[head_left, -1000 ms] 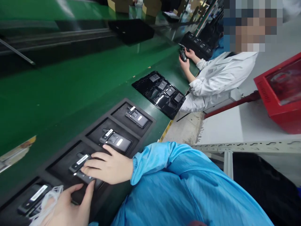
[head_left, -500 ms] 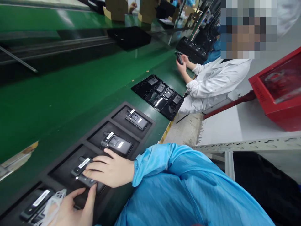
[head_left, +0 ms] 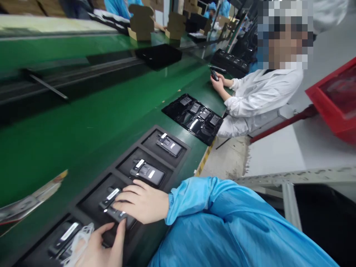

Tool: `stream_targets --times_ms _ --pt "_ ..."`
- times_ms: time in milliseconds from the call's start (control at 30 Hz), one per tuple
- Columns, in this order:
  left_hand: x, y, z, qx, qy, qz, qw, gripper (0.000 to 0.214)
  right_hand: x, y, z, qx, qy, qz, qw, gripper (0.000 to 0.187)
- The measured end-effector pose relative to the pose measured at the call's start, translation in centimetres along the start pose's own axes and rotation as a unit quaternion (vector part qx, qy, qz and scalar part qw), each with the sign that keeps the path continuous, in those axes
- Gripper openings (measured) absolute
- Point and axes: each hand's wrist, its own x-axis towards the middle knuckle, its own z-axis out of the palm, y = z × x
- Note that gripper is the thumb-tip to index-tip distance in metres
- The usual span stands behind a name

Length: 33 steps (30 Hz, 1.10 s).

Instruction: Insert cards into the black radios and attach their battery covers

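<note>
A black foam tray (head_left: 185,145) with several pockets lies on the green belt, each pocket holding a black handset. My right hand (head_left: 141,202) rests flat on the handset (head_left: 111,202) in the third pocket from the far end, fingers stretched over it. My left hand (head_left: 100,247) is at the bottom edge; its thumb presses the near end of that same handset, and a clear plastic bag (head_left: 79,239) is bunched in its fingers. The two farther handsets (head_left: 147,172) (head_left: 169,144) lie untouched, and another handset (head_left: 63,237) sits in the nearest pocket.
A glossy black tray (head_left: 180,113) of small parts lies farther along the green conveyor (head_left: 83,122). A co-worker in a white coat (head_left: 258,98) sits there holding a small device (head_left: 214,75). A red bin (head_left: 333,100) stands at right. Cardboard boxes (head_left: 141,24) stand beyond.
The view has shifted, so the tray and both hands sit further right and lower. My hands keep the same hold on the handset. The co-worker's hands have lowered slightly.
</note>
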Motion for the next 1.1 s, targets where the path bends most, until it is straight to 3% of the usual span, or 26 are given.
stream_targets --times_ms 133,233,333,500,600,733,900,1100 --pt "-1.3 1.9 0.0 -0.032 0.111 0.01 0.993 0.048 0.5 0.7 -1.2 0.126 0.054 0.019 0.99 0.041" --pt "-2.0 2.8 -0.3 -0.024 0.146 0.017 0.989 0.046 1.2 3.4 -4.3 0.191 0.193 0.068 0.96 0.044" --pt "-2.4 3.3 -0.8 -0.029 0.15 0.015 0.988 0.046 1.2 9.0 -7.9 0.209 0.34 0.169 0.901 0.054" --pt "-2.5 3.4 -1.1 -0.038 0.158 0.028 0.986 0.048 -1.9 19.3 -10.2 0.173 0.431 0.295 0.835 0.071" --pt "-2.3 3.0 -0.7 -0.031 0.149 0.016 0.988 0.054 -3.9 22.0 -9.9 0.176 0.467 0.327 0.802 0.074" --pt "-1.9 2.5 -0.3 -0.036 0.126 0.016 0.991 0.061 -4.9 22.5 -8.2 0.182 0.469 0.381 0.776 0.073" --pt "-2.0 2.4 -0.4 -0.051 0.154 0.022 0.987 0.048 -5.0 22.5 -4.3 0.166 0.413 0.408 0.797 0.053" --pt "-2.0 2.0 -0.1 -0.065 0.136 0.03 0.988 0.048 -5.6 21.9 -0.3 0.101 0.348 0.455 0.813 0.029"
